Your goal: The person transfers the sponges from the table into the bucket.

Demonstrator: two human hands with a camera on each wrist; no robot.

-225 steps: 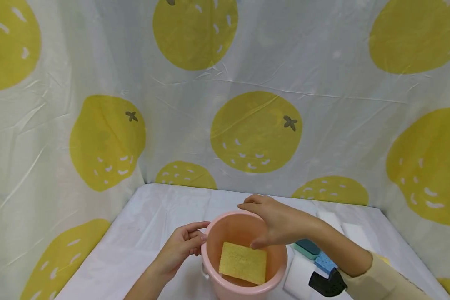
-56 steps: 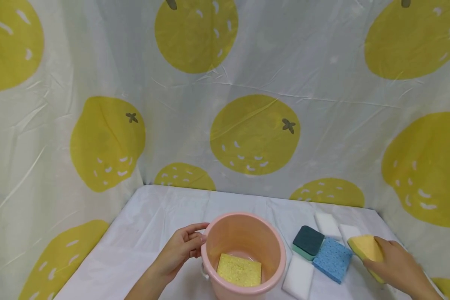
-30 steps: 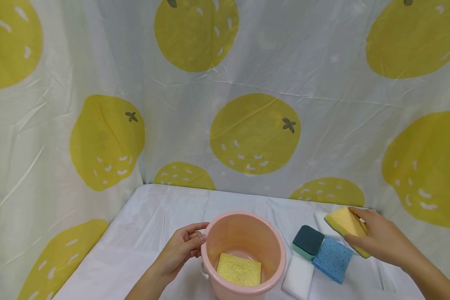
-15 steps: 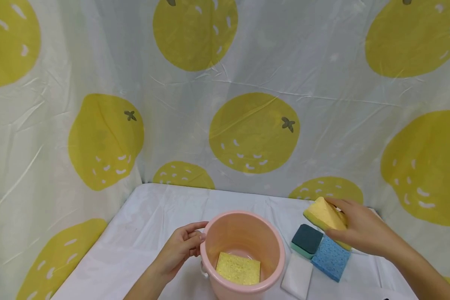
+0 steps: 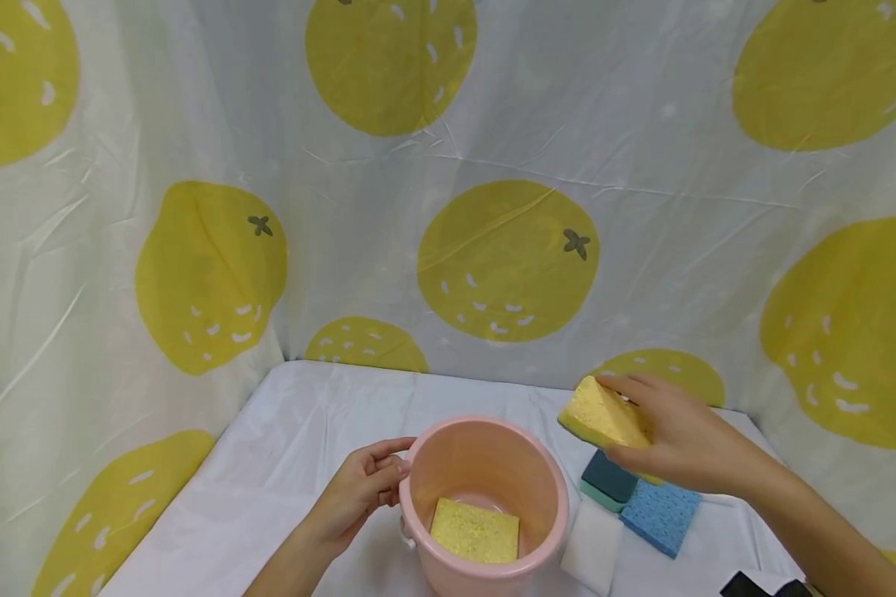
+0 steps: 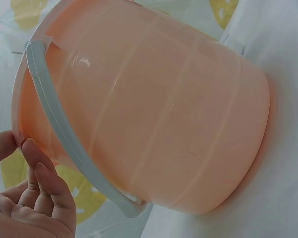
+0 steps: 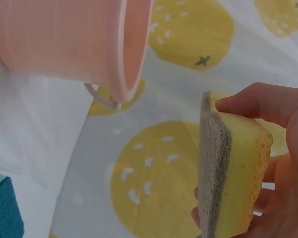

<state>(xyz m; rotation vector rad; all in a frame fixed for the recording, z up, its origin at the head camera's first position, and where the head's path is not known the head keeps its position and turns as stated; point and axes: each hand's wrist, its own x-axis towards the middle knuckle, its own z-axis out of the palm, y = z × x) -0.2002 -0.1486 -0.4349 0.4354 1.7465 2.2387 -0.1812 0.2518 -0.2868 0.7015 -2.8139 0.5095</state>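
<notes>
My left hand [image 5: 362, 493] pinches the rim of a pink bucket [image 5: 485, 431] between thumb and fingers; the left wrist view shows the grip beside the bucket's pale handle [image 6: 64, 129]. Inside the bucket a flat yellow sponge [image 5: 474, 531] lies at the bottom. My right hand [image 5: 672, 427] grips a thick yellow sponge [image 5: 605, 414], raised to the right of the bucket. In the right wrist view that sponge shows a greyish scouring layer [image 7: 213, 168] on one face, with the thumb on one edge and fingers behind it.
To the bucket's right on the white-covered table [image 5: 328, 423] lie a green sponge with a dark top [image 5: 605, 477], a blue sponge [image 5: 663, 516] and a white sponge [image 5: 592, 547]. A curtain with yellow fruit prints [image 5: 508, 261] hangs behind.
My right hand has carried the thick yellow sponge up and leftward from the right side of the table toward the bucket. My left hand has stayed at the rim.
</notes>
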